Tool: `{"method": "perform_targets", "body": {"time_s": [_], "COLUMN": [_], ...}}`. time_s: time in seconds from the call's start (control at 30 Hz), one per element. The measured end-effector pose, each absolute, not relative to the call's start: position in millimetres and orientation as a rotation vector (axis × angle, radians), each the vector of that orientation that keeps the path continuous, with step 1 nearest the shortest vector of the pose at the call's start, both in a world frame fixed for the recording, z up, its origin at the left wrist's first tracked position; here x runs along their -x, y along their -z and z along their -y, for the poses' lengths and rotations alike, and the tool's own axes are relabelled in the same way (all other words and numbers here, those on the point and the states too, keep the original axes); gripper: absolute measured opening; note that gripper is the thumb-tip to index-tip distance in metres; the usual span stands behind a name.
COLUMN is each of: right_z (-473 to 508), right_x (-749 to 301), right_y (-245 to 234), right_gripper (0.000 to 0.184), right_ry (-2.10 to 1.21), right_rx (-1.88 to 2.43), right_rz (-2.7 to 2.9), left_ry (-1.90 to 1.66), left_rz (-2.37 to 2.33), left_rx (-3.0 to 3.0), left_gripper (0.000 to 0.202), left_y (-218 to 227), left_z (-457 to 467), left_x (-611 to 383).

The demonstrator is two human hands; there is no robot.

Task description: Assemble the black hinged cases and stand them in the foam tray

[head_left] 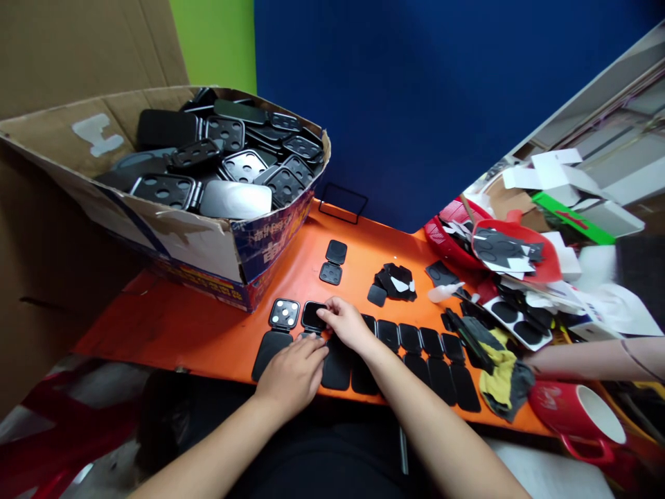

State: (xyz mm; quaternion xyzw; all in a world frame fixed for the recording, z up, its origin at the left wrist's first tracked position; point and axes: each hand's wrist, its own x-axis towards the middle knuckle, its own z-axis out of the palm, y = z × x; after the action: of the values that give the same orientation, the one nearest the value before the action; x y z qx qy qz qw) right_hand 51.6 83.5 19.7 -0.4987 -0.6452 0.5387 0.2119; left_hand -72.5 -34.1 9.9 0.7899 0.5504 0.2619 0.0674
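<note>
My right hand (345, 323) has its thumb and fingers pinched together at the right edge of a black square pad (312, 315), which lies in the upper half of an opened black hinged case. Flat over the lower half of that case rests my left hand (294, 369), fingers stretched out and close to one another. To the left is an opened hinged case (284, 313) with white dots in its upper half. A row of several opened black cases (410, 338) runs off to the right, partly behind my right forearm.
A big cardboard box (197, 242) full of black hinged cases stands at the left. On the orange table (291, 267) are a single opened case (332, 263), a pile of black pads (397, 281) and a small white bottle (444, 292). Red baskets (451, 232), a rag (501, 378) and a red mug (571, 416) are at the right.
</note>
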Motion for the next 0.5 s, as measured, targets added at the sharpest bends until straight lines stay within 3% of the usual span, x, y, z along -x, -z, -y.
{"method": "perform_targets", "body": {"time_s": [0.27,0.5], "right_z": [-87.7,-91.6], "right_x": [-46.8,-41.1], "right_y": [-16.0,-21.8], "right_gripper": [0.02,0.021], "right_ry": [-1.392,-1.49], "right_rx": [1.601,1.712], "right_rz": [1.827,1.775], "left_ry": [-0.801,-0.816], "left_rz": [-1.658,-1.655], "left_rx": [-2.378,-2.362], "left_gripper": [0.028,0.028], "left_y": [-10.1,-9.9], "left_z": [34.2,34.8], "left_x": [72.9,73.5]}}
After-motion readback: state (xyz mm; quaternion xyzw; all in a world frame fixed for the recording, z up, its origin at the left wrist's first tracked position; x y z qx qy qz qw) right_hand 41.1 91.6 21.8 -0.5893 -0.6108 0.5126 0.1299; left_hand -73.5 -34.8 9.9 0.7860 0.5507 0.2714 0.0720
